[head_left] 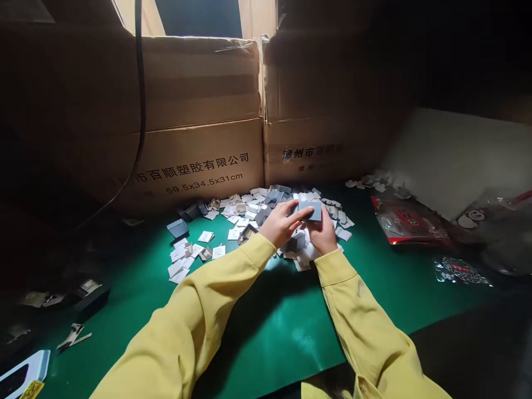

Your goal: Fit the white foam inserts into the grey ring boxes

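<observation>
Jointly gripping a small gray box (317,211) between the fingers (303,213) of left hand (279,224) and right hand (324,234), over white cards (218,252) strewn on the green surface (307,343); best kept level, squeezed lightly.

In the centre, the left hand (281,224) covers part of the grey-blue box (315,211), and the right hand's (323,235) fingers are mostly hidden behind it. Marks on the white cards (218,252) are too small to read. Shadow swallows the left end of the left carton's (199,94) print. The bottom edge cuts both yellow sleeves (199,310); the left edge crops a pale-rimmed object (42,363), lower left; the top edge, the cable (142,88).
</observation>
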`<action>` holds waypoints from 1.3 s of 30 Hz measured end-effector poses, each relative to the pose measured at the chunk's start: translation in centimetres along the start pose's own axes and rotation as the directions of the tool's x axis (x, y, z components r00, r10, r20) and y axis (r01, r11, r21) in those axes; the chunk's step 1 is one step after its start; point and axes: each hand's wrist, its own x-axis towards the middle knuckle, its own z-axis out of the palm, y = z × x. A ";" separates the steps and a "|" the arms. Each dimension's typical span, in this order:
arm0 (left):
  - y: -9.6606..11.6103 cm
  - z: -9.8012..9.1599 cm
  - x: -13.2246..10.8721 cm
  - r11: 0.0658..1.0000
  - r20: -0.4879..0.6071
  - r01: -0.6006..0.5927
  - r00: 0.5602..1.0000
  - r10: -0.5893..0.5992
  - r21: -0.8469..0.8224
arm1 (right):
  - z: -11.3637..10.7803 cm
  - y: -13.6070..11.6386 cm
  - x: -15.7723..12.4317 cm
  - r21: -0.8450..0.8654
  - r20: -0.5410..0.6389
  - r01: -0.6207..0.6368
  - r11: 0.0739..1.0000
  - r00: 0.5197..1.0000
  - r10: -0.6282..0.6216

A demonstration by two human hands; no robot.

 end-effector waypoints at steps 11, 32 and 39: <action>1.2 5.9 2.0 0.932 0.410 0.172 0.861 -0.300 0.319 | -2.5 5.8 0.3 -0.654 0.186 -0.023 0.756 0.964 0.190; 9.1 7.0 -1.2 0.933 0.366 0.135 0.894 -0.260 0.333 | -6.5 11.4 4.1 -0.353 0.026 -0.250 0.901 0.961 0.277; 7.7 6.6 -5.4 0.927 0.367 0.084 0.902 -0.227 0.367 | -3.4 10.3 7.6 -0.118 -0.004 -0.307 0.944 0.951 0.308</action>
